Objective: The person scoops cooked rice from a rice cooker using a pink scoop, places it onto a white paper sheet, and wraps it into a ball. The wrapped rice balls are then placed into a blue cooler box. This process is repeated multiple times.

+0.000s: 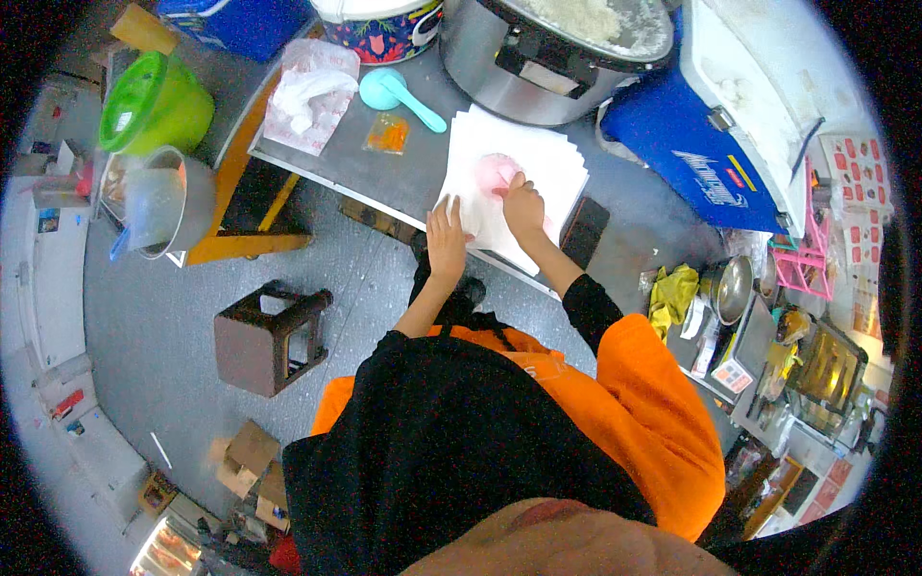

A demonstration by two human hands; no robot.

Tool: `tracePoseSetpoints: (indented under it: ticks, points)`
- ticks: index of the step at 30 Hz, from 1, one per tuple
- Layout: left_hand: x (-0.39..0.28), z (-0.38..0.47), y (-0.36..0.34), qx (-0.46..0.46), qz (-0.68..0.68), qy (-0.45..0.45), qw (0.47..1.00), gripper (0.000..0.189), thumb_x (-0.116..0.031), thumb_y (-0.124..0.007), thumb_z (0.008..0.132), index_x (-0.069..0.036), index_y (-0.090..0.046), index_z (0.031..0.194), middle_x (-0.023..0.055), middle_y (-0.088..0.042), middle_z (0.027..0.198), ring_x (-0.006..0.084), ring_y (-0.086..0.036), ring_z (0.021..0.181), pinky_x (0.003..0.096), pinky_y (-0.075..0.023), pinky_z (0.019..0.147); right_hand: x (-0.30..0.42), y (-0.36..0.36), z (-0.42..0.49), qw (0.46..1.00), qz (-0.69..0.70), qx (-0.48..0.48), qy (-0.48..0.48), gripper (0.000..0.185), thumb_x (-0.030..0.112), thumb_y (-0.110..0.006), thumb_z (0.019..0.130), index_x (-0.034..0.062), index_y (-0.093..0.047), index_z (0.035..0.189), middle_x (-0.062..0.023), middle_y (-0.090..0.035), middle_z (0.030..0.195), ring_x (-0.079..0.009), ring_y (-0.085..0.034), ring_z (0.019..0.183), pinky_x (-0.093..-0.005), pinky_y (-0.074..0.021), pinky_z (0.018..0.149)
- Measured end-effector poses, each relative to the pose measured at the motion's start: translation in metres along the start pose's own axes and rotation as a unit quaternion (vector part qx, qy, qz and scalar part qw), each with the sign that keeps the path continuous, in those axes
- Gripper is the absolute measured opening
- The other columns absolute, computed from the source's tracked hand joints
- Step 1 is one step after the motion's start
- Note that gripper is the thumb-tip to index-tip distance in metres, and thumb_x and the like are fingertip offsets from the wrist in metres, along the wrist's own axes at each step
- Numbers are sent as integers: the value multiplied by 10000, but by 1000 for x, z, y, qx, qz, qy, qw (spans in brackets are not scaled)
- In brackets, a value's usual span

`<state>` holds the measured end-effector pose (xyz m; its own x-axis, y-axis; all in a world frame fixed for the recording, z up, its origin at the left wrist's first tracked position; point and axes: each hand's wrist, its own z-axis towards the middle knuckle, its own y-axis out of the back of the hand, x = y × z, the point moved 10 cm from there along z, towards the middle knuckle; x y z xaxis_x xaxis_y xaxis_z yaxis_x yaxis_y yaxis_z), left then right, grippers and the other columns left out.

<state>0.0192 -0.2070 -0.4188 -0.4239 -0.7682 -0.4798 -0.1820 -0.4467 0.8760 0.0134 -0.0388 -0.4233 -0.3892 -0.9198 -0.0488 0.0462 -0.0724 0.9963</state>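
A stack of white paper sheets (461,169) lies fanned on the grey table before me. My right hand (524,209) is closed around what looks like the handle of a pink round utensil (493,171), which rests on the upper part of the top sheet. The utensil's exact kind is hard to tell. My left hand (446,241) lies palm down at the near left edge of the sheets, fingers spread and holding nothing. Just beyond the paper stands a large steel rice cooker (468,68), with white rice (576,18) inside.
Left of the paper are a turquoise scoop (414,104), a small packet with orange contents (387,135) and a crumpled white plastic bag (302,97). A dark phone (585,234) lies right of the sheets. An open blue cooler box (670,151) stands behind it. A brown stool (252,345) is on the floor.
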Motion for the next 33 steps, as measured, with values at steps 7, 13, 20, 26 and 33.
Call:
tracePoseSetpoints:
  ticks: [7,13,20,26,33]
  points:
    - [-46,-36,-37,53,-3,-336,941,390,-191,-520,881,-15,-499,1229,156,-523,1283,280,-460,1241,399,-357,1052,-21,29,-7,979,204,-26,3,312,264,-536,904,29,-408,1063,-245,-635,753,-393,-629,662,-484,-479,587]
    - [-45,-35,-53,100,72,-394,911,364,-124,-477,846,-34,-526,1195,133,-514,1305,267,-478,1230,368,-426,1000,-25,48,-25,976,198,-83,-26,305,226,-564,886,36,-429,1083,-225,-641,771,-394,-627,667,-482,-482,596]
    - [-47,-25,-44,189,43,-370,909,336,-165,-515,854,-58,-558,1170,125,-548,1264,246,-547,1153,357,-497,890,-54,90,-33,958,248,-98,-104,284,210,-573,883,64,-476,1107,-209,-636,818,-401,-624,730,-478,-477,634]
    - [-5,40,19,40,-166,-84,982,310,-155,-586,857,-33,-561,1141,113,-609,1159,273,-592,1037,373,-497,860,-116,260,-23,816,281,-500,-75,392,300,-579,908,-45,-505,1078,-205,-559,1018,-336,-561,945,-418,-424,829]
    - [7,152,16,-63,-41,-135,988,397,-138,-627,804,-91,-512,1182,87,-537,1102,296,-525,1003,399,-469,806,-122,306,238,983,94,-154,19,352,371,-505,910,78,-511,1104,-234,-636,937,-452,-593,856,-493,-461,727]
